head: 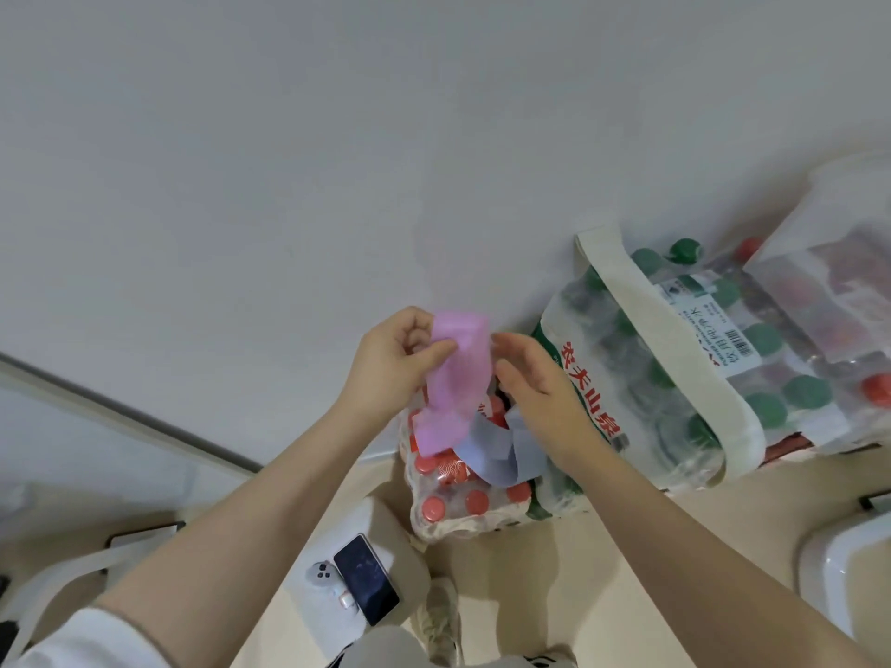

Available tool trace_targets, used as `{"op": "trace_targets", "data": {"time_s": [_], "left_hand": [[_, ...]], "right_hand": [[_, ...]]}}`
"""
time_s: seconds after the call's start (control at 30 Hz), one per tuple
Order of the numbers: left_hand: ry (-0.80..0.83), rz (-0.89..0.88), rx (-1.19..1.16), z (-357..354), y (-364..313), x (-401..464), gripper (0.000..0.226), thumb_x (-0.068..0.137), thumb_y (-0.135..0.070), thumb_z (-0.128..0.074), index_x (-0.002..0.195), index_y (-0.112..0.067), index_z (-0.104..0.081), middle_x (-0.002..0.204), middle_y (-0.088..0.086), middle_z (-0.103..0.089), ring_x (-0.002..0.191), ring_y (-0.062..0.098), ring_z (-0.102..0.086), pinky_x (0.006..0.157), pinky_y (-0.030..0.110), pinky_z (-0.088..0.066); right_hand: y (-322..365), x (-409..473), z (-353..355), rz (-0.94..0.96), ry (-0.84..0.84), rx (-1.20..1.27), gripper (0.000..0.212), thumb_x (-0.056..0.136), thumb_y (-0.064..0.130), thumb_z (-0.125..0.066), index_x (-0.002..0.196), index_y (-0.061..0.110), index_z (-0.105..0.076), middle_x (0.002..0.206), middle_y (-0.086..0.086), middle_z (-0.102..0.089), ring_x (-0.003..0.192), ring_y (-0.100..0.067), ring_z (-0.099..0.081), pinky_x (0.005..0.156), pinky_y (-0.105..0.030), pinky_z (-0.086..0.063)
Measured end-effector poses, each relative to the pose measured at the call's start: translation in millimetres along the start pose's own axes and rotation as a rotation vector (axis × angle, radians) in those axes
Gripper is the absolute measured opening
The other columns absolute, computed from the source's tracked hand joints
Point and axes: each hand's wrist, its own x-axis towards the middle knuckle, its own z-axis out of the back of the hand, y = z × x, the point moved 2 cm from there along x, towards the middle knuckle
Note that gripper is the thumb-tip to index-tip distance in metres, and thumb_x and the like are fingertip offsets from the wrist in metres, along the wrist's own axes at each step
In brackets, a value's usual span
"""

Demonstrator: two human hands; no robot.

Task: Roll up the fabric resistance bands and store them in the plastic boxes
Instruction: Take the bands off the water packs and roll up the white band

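While the pink band (453, 378) is held up at the centre of the frame, its upper end is pinched between the thumb and curled fingers of the left hand (390, 359), so that the rest of the loop hangs freely downward and can be straightened. The right hand (535, 383) is kept just beside the band, fingers loosely extended and gripping nothing, probably poised to take the hanging fabric and start the roll. Below the hands, a pale blue-grey band (501, 448) is left draped over a shrink-wrapped pack of red-capped bottles (453, 499), which seems to serve as a resting surface for bands waiting their turn. To the right of centre, a pack of green-capped bottles (675, 378) is seen, crossed by a cream strap. At the lower centre, a dark phone (366, 585) is laid on the person's knee, presumably kept within reach. No plastic boxes can be made out with certainty, so storing appears some way off; rolling is judged to be only beginning.
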Motion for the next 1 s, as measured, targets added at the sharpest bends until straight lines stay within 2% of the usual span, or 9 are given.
{"op": "trace_targets", "data": {"time_s": [0.07,0.13,0.27,0.4,0.57,0.77,0.87,0.93,1.0], "left_hand": [[-0.012,-0.002,-0.098,-4.9,-15.6,-3.1,0.009,0.081,-0.002,-0.064,0.078,-0.008,-0.057,0.063,0.011,-0.051,0.063,0.02,-0.046,0.063,0.032,-0.04],[-0.027,-0.022,-0.209,-10.1,-33.4,-8.7,0.011,0.083,-0.002,-0.062,0.079,-0.011,-0.058,0.065,0.01,-0.058,0.063,0.018,-0.053,0.064,0.03,-0.045],[-0.04,-0.074,-0.361,-17.5,-59.9,-20.9,0.011,0.085,-0.001,-0.058,0.082,-0.011,-0.058,0.067,0.005,-0.066,0.062,0.011,-0.061,0.064,0.023,-0.053],[-0.082,-0.127,-0.306,-23.3,-71.1,-37.2,0.014,0.084,-0.002,-0.061,0.081,-0.016,-0.061,0.072,0.0,-0.063,0.064,0.004,-0.058,0.064,0.018,-0.05],[-0.154,-0.141,-0.264,-35.6,-85.4,-64.0,0.013,0.085,-0.007,-0.061,0.079,-0.019,-0.061,0.073,-0.005,-0.063,0.061,-0.004,-0.056,0.058,0.007,-0.043],[0.059,0.037,-0.393,-78.2,-107.6,-99.6,0.007,0.089,-0.01,-0.055,0.094,-0.009,-0.06,0.062,-0.004,-0.068,0.054,0.007,-0.061,0.053,0.02,-0.05],[0.116,0.176,-0.499,-108.9,-117.0,-114.9,0.014,0.089,-0.013,-0.057,0.103,-0.011,-0.053,0.066,0.001,-0.064,0.058,0.012,-0.058,0.052,0.022,-0.048],[0.134,0.222,-0.571,-127.5,-121.0,-126.2,0.01,0.091,-0.011,-0.053,0.1,-0.013,-0.05,0.072,0.004,-0.059,0.059,0.013,-0.052,0.048,0.021,-0.044],[0.174,0.261,-0.647,-141.9,-122.2,-137.8,0.006,0.094,-0.014,-0.046,0.093,-0.011,-0.052,0.071,0.005,-0.058,0.051,0.011,-0.055,0.042,0.018,-0.044]], "right_hand": [[24.3,-8.5,1.8,0.07,0.079,0.053,0.025,0.094,0.018,-0.049,0.118,0.021,-0.054,0.113,0.01,-0.061,0.107,-0.008,-0.058,0.091,-0.024,-0.049],[35.1,-11.8,7.6,0.069,0.021,0.046,0.024,0.09,0.018,-0.056,0.113,0.025,-0.056,0.111,0.006,-0.063,0.104,-0.013,-0.06,0.089,-0.032,-0.051],[55.0,-19.2,28.8,0.063,-0.145,0.133,0.019,0.086,0.007,-0.059,0.096,0.023,-0.06,0.087,0.003,-0.065,0.078,-0.01,-0.061,0.075,-0.033,-0.054],[68.5,-30.3,52.9,0.061,-0.127,0.202,0.011,0.085,0.004,-0.06,0.086,0.015,-0.063,0.076,0.002,-0.064,0.066,-0.006,-0.057,0.062,-0.02,-0.047],[80.7,-51.6,87.1,0.077,-0.116,0.295,0.016,0.086,0.001,-0.058,0.081,0.017,-0.061,0.077,-0.002,-0.06,0.071,-0.013,-0.052,0.067,-0.025,-0.043],[70.4,-85.3,141.5,0.114,-0.225,-0.106,0.005,0.088,0.014,-0.057,0.089,0.016,-0.06,0.081,0.003,-0.059,0.075,-0.014,-0.055,0.067,-0.024,-0.044],[63.1,-103.1,155.0,0.126,-0.235,-0.236,0.009,0.089,0.019,-0.056,0.088,0.011,-0.061,0.078,0.001,-0.059,0.07,-0.011,-0.054,0.062,-0.021,-0.041],[54.8,-113.9,167.9,0.076,-0.235,-0.203,0.014,0.089,0.02,-0.056,0.084,0.007,-0.061,0.073,0.0,-0.057,0.065,-0.011,-0.05,0.061,-0.022,-0.038],[44.6,-124.1,184.9,-0.043,-0.232,-0.003,0.015,0.089,0.017,-0.055,0.078,0.007,-0.06,0.071,-0.002,-0.055,0.064,-0.015,-0.049,0.062,-0.026,-0.04]]}}
